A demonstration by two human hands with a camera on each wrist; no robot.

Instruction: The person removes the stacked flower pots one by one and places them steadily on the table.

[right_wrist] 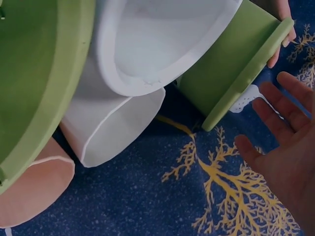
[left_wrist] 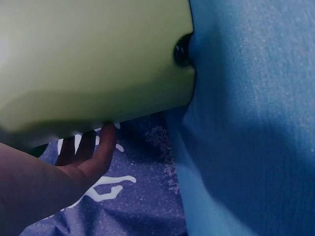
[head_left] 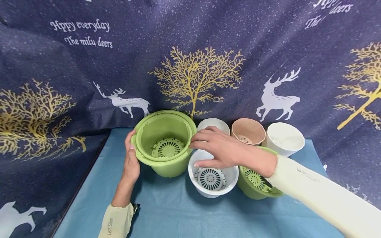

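Note:
A large green plastic flower pot [head_left: 168,169] stands at the left on the blue cloth, a second green rim inside its outer one and a slotted base at the bottom. My left hand [head_left: 131,163] holds its left side at the rim; in the left wrist view fingers [left_wrist: 104,147] bend against the outer wall. Over a white pot [head_left: 193,177] with a slotted base hovers my right hand [head_left: 217,148], fingers spread and nothing in it. Its fingertips come close to the green pot's right rim; in the right wrist view the palm faces that rim across a gap.
Another green pot [head_left: 253,191] stands at the right, partly under the right forearm. Behind are a white pot [head_left: 212,122], a pinkish-brown pot [head_left: 248,125] and a white faceted pot [head_left: 287,145]. A dark blue curtain [head_left: 205,19] with deer and trees hangs behind the table.

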